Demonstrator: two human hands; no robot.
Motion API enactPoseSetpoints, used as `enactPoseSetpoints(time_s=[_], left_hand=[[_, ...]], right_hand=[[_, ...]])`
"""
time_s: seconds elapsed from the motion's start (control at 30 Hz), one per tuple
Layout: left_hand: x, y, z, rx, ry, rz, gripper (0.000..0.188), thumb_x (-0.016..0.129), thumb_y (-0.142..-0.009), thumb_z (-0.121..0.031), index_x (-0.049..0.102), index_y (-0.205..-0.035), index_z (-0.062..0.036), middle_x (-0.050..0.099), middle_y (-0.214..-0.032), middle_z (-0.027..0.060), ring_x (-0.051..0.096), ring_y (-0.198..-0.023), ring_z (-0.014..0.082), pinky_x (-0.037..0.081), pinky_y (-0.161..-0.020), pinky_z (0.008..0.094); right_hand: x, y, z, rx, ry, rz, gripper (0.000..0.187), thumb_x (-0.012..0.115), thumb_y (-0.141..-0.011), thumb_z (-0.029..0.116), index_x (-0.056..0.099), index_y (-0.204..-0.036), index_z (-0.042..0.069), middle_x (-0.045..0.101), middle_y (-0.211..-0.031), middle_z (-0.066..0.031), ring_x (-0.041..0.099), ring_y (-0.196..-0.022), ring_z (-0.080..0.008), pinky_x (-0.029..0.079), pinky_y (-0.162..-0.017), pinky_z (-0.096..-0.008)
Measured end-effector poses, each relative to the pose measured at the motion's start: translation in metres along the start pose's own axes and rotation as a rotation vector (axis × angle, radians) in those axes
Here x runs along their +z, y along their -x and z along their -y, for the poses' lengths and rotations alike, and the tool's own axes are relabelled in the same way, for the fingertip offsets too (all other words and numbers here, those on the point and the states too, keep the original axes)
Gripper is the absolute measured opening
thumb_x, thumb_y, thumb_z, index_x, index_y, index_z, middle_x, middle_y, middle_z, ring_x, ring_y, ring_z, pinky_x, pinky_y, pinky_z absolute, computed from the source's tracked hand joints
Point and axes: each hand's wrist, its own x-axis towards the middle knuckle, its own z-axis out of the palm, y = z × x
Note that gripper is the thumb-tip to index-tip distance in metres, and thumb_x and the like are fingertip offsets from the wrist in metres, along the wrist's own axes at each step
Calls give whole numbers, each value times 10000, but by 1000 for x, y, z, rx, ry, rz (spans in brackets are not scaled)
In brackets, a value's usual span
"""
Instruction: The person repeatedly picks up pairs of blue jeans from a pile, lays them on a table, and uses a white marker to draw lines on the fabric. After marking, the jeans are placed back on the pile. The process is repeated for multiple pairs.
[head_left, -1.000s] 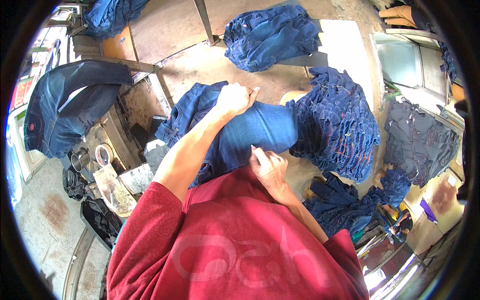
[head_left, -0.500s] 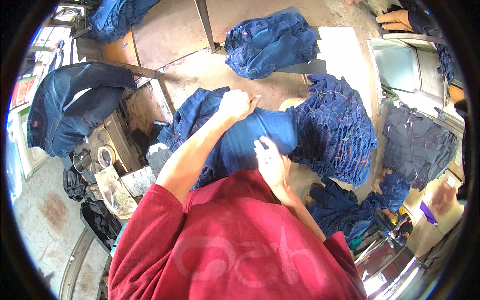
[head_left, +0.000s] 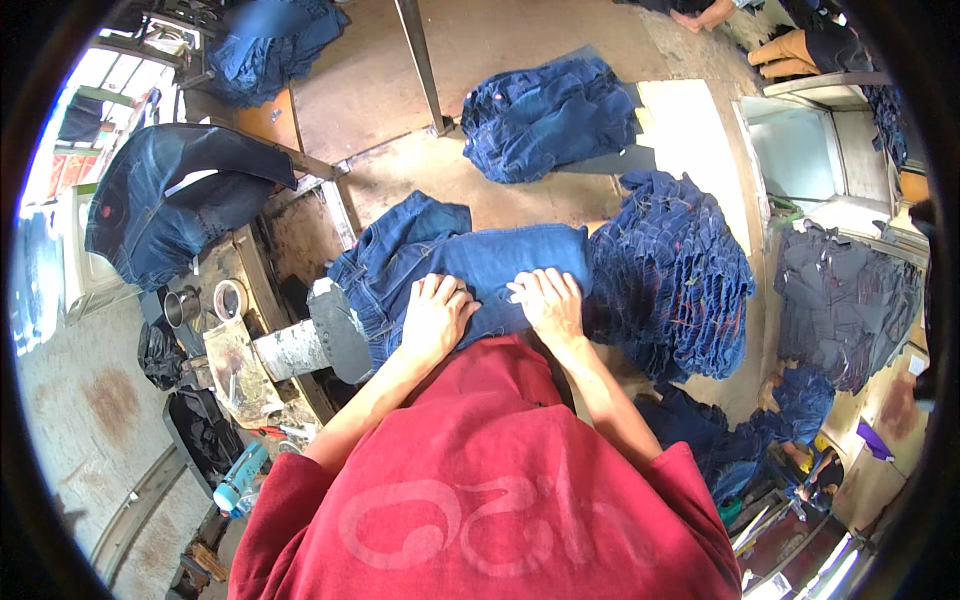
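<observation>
A pair of blue jeans (head_left: 505,258) lies crosswise in front of me, its faded leg pointing right and its bunched part to the left. My left hand (head_left: 438,315) is closed on the near edge of the cloth, its fingers curled over the denim. Further right along the same edge, my right hand (head_left: 550,308) grips the leg with bent fingers. Both thumbs are mostly hidden. The left end of the jeans lies against a grey padded arm (head_left: 340,330). Beside the leg's right end rises a tall stack of folded jeans (head_left: 670,275).
Beyond my hands another pile of jeans (head_left: 545,118) rests on the floor. Dark jeans (head_left: 170,205) drape over a rail at left, above a metal mug (head_left: 181,307) and a tape roll (head_left: 230,299). Black garments (head_left: 845,300) lie at right. A metal post (head_left: 422,70) stands ahead.
My left hand has come down from the far edge of the jeans to the near edge. My right hand has settled onto the near edge too. The leg lies narrower and straighter.
</observation>
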Motion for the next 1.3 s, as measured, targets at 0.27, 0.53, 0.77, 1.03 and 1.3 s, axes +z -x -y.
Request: enactPoseSetpoints(time_s=[0.27,0.53,0.77,1.03,1.3], left_hand=[[-5,1,-6,51,28,-77,215,823,-901,-253,733,-978,-74,665,-1155,48,593,-1080,286,462,-956,446],[-8,10,-21,68,1,-179,220,831,-885,-204,703,-996,-63,665,-1144,89,606,-1075,314,453,-989,477],[-17,9,-28,6,-17,-153,230,831,-896,-194,699,-1021,-54,673,-1133,98,627,-1061,323,483,-981,480],[-15,-16,-73,-397,629,251,417,769,-988,-135,681,-1359,34,734,-1199,143,718,-803,237,587,-785,357],[-6,-6,-78,-1088,1555,256,124,697,-1055,-124,694,-1108,-13,684,-908,19,559,-590,100,473,-556,275]], right_hand=[[-20,1,-13,288,-279,37,213,820,-978,275,758,-951,74,757,-838,-61,705,-796,-265,551,-701,-389],[-7,-3,10,1026,-1116,648,357,837,-996,408,760,-1018,60,618,-744,93,467,-555,-43,334,-466,-246],[-12,7,-2,1250,-1777,529,187,769,-1060,274,655,-992,142,443,-723,130,364,-535,-1,265,-452,-202],[-33,3,12,604,-1026,358,323,715,-1066,272,768,-1098,-46,820,-1088,-143,772,-914,-264,591,-811,-397],[-57,6,8,731,-432,385,545,756,-986,527,754,-843,1,774,-861,-224,771,-834,-405,580,-722,-478]])
